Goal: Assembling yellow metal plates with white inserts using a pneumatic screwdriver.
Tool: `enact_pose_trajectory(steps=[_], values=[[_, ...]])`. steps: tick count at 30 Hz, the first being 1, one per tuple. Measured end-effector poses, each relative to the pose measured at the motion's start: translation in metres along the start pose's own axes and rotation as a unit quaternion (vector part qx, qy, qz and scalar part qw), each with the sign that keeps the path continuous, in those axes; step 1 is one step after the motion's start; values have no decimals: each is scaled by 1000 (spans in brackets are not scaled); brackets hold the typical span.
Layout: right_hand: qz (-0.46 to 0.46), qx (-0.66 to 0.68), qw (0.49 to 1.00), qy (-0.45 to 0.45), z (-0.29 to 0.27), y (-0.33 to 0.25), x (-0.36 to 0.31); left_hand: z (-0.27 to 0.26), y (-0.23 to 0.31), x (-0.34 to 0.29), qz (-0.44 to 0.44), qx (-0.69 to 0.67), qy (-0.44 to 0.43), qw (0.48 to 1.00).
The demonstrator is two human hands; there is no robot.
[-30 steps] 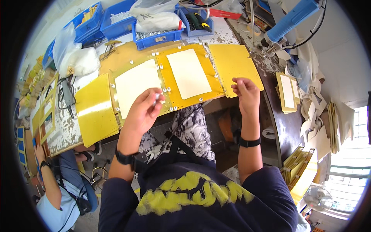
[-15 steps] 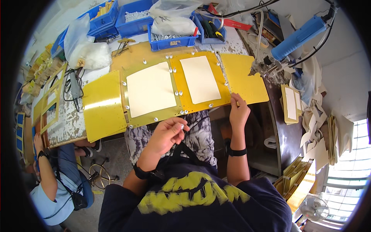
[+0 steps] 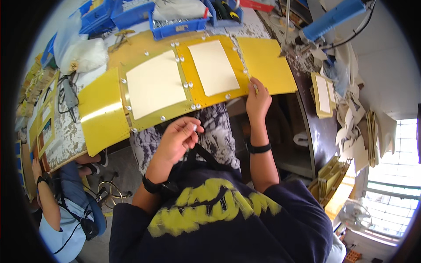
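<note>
My left hand (image 3: 179,136) is held in front of the boards, above my lap. Between its fingertips is a small white plastic piece (image 3: 194,127). My right hand (image 3: 258,100) is closed in a pinch at the right front corner of the orange-yellow board (image 3: 203,91); what sits between those fingers is hidden. White pegs (image 3: 227,96) stand along the edges of that board and of the olive-yellow board (image 3: 154,113) to its left. A cream rectangular sheet (image 3: 215,68) lies on the orange-yellow board, and a wider cream sheet (image 3: 154,83) on the olive one.
Plain yellow boards flank the pair, at left (image 3: 103,122) and right (image 3: 267,65). Blue bins (image 3: 180,30) line the back, beside a white plastic bag (image 3: 87,55). A blue tool (image 3: 333,24) hangs at the upper right. A co-worker (image 3: 61,219) sits at the left.
The whole view has shifted, so the boards and bins appear higher and further left. Both hands keep nearly the same pose; the left still holds the white piece.
</note>
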State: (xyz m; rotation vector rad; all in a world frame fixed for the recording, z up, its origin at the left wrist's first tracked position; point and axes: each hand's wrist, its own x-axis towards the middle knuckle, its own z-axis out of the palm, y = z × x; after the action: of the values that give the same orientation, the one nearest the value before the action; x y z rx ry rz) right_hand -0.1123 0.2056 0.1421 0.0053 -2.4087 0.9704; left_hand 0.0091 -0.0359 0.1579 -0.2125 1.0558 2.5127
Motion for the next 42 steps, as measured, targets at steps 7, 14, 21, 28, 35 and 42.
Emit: enact_pose_trajectory(steps=[7, 14, 21, 28, 35, 42], values=[[46, 12, 999, 9, 1, 9, 6, -10, -7, 8, 15, -8, -16, 1000], [-12, -4, 1000, -2, -2, 3, 4, -3, -2, 8, 7, -15, -17, 1000], [-61, -59, 996, 24, 11, 11, -10, -3, 1, 3, -7, -56, 16, 998], [-85, -47, 993, 62, -17, -26, -10, -5, 3, 7, 16, -93, 22, 995], [308, 585, 702, -265, -1, -113, -64, 19, 4, 14, 135, -108, 86, 981], [455, 679, 500, -287, 11, -136, -71, 41, -8, 17, 294, 171, 142, 930]])
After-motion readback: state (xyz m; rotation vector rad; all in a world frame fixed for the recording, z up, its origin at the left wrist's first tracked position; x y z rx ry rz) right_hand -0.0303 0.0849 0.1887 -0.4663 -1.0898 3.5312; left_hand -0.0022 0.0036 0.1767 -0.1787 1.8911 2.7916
